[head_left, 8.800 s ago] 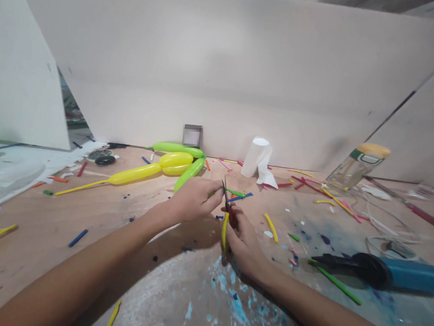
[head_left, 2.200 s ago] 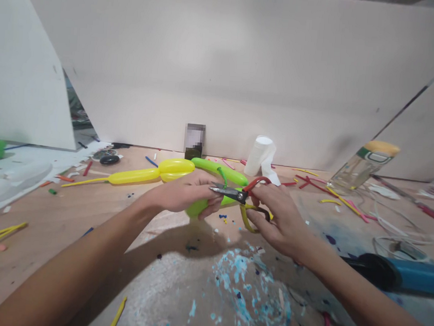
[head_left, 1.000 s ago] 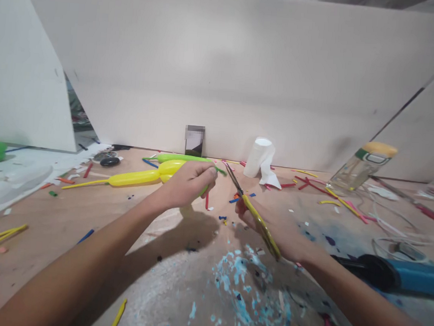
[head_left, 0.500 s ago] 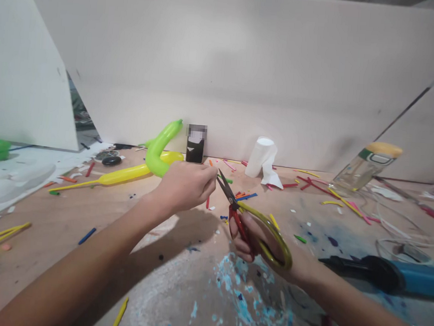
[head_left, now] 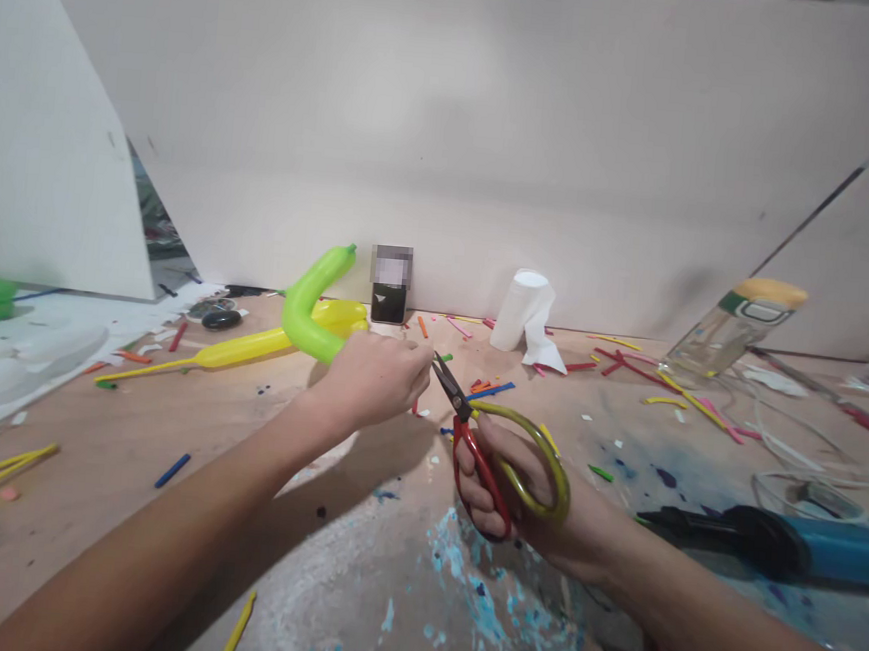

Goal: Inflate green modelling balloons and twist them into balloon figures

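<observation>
My left hand is closed around one end of a long lime-green balloon, which bends upward to the left of my fist. In my right hand is a pair of scissors with one red handle and one olive-yellow handle. Their dark blades point up and left, the tips right beside my left fingertips. Whatever lies between my left fingers and the blade tips is too small to make out. Behind the left hand, a partly inflated yellow balloon lies on the table.
A black phone-like device leans on the white panel. Beside it stand a paper roll and a clear bottle with a yellow lid. A blue balloon pump lies at right. Balloon scraps litter the table.
The scissors' blades have drawn closer together, while their handles have tilted more upright in my right hand. My left hand has shifted slightly, and the green balloon has swung a little left.
</observation>
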`<action>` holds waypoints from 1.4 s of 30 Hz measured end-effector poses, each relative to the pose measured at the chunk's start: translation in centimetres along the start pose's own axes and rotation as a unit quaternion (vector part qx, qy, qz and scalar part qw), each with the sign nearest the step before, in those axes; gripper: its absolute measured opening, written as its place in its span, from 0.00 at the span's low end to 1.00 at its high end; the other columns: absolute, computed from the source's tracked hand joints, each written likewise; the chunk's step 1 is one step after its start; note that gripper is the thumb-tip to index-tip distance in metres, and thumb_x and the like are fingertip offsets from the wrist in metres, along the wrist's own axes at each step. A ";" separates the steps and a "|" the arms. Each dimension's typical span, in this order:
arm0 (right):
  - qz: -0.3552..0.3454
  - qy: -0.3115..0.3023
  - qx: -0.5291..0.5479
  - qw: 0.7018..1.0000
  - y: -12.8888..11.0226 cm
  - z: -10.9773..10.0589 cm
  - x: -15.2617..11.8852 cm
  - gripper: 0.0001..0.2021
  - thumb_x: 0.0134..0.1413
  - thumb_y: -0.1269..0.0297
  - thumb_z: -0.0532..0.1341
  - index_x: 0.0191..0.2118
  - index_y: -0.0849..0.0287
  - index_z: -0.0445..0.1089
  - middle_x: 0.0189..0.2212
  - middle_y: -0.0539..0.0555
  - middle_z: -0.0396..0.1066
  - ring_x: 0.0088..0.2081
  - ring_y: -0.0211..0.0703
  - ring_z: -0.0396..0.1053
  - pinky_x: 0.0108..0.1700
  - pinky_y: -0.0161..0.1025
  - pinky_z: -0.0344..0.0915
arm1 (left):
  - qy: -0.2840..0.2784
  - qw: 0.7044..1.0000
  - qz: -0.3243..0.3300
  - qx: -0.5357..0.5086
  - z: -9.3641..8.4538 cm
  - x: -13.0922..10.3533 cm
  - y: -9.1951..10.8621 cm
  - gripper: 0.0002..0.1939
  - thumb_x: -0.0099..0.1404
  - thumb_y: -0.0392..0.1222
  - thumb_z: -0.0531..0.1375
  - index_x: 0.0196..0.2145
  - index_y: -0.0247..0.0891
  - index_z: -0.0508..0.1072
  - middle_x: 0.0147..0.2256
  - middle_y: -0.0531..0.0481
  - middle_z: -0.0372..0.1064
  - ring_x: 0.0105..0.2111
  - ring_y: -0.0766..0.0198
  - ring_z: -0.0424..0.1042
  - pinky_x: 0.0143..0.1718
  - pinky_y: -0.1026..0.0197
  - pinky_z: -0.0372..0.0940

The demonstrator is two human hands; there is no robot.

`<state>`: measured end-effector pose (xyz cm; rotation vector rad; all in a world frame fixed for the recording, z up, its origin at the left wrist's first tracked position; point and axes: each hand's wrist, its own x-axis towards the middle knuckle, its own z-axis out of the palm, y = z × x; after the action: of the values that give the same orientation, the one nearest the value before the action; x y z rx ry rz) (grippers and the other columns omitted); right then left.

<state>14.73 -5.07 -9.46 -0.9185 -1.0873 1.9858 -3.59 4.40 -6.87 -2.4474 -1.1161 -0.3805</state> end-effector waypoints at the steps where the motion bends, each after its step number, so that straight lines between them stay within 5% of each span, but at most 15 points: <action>1: 0.001 0.001 -0.002 1.000 0.0 0.0 0.0 0.21 0.58 0.44 0.51 0.30 0.60 0.59 0.18 0.45 0.54 0.18 0.30 0.50 0.21 0.30 0.46 | -0.002 1.000 0.000 0.003 0.1 0.0 0.0 0.13 0.66 0.43 0.48 0.30 0.38 0.69 0.26 0.47 0.72 0.23 0.58 0.69 0.21 0.59 0.44; 21: -0.041 0.036 -0.092 0.994 0.5 -0.3 0.5 0.21 0.57 0.45 0.54 0.27 0.58 0.54 0.17 0.43 0.51 0.17 0.28 0.46 0.18 0.29 0.44 | -0.029 0.999 -0.013 0.000 0.5 0.1 -0.1 0.15 0.66 0.43 0.46 0.31 0.37 0.70 0.28 0.46 0.72 0.24 0.60 0.69 0.22 0.60 0.47; 27: -0.026 0.065 -0.111 0.991 0.2 -0.7 0.5 0.21 0.58 0.43 0.51 0.29 0.58 0.56 0.18 0.44 0.57 0.16 0.29 0.54 0.21 0.30 0.49 | -0.009 1.000 -0.017 -0.017 0.5 0.1 -0.6 0.16 0.67 0.43 0.45 0.31 0.38 0.70 0.27 0.46 0.71 0.24 0.60 0.67 0.23 0.61 0.48; 35: -0.022 0.022 -0.009 0.999 0.6 -0.2 0.1 0.18 0.55 0.46 0.54 0.32 0.58 0.58 0.18 0.45 0.58 0.18 0.31 0.55 0.22 0.30 0.51 | 0.015 0.999 -0.028 -0.022 0.2 0.1 -1.0 0.16 0.67 0.43 0.45 0.30 0.38 0.69 0.27 0.47 0.70 0.25 0.61 0.66 0.24 0.60 0.49; 42: 0.001 -0.007 -0.074 0.997 0.5 -0.1 -0.3 0.23 0.57 0.40 0.48 0.35 0.59 0.59 0.20 0.48 0.62 0.19 0.33 0.56 0.21 0.30 0.49 | 0.012 1.000 -0.020 -0.020 0.6 0.0 -0.8 0.15 0.67 0.43 0.45 0.31 0.38 0.68 0.28 0.48 0.71 0.26 0.61 0.68 0.23 0.61 0.47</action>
<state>14.85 -5.48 -9.87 -0.9842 -1.2563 1.9357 -4.12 5.20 -7.20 -2.4516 -1.1593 -0.4490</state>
